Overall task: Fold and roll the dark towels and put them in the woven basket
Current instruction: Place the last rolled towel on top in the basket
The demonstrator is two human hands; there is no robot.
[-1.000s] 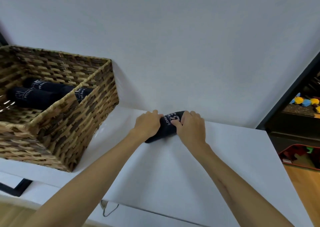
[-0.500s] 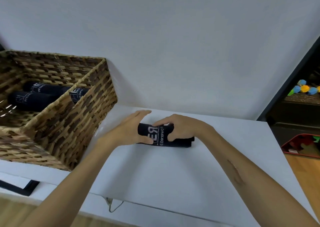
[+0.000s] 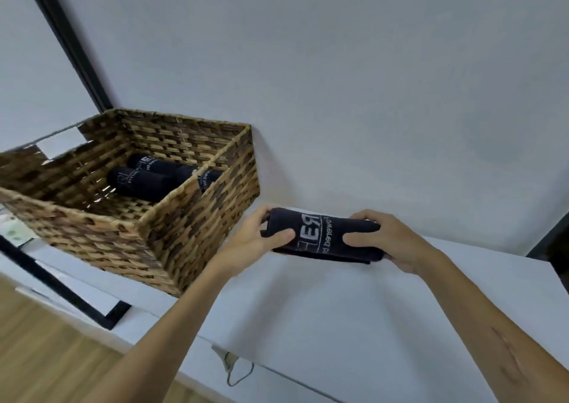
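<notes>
A rolled dark towel (image 3: 326, 236) with white lettering is held just above the white table (image 3: 354, 316), lying sideways. My left hand (image 3: 255, 239) grips its left end, thumb across the front. My right hand (image 3: 391, 239) grips its right end, thumb on the front and fingers behind. The woven basket (image 3: 191, 233) stands to the left of the towel on the same table. Inside the basket lie three rolled dark towels (image 3: 144, 181), partly hidden by the near wall.
A white wall rises right behind the table. A black vertical frame (image 3: 67, 42) stands at the far left. Below the table's front edge hangs a cable (image 3: 237, 372), with wooden floor (image 3: 46, 356) and a black-edged white board (image 3: 77, 298) at lower left.
Both hands have lifted the rolled towel off the table and taken it by its two ends. The view has swung left, so the basket is closer to the centre.
</notes>
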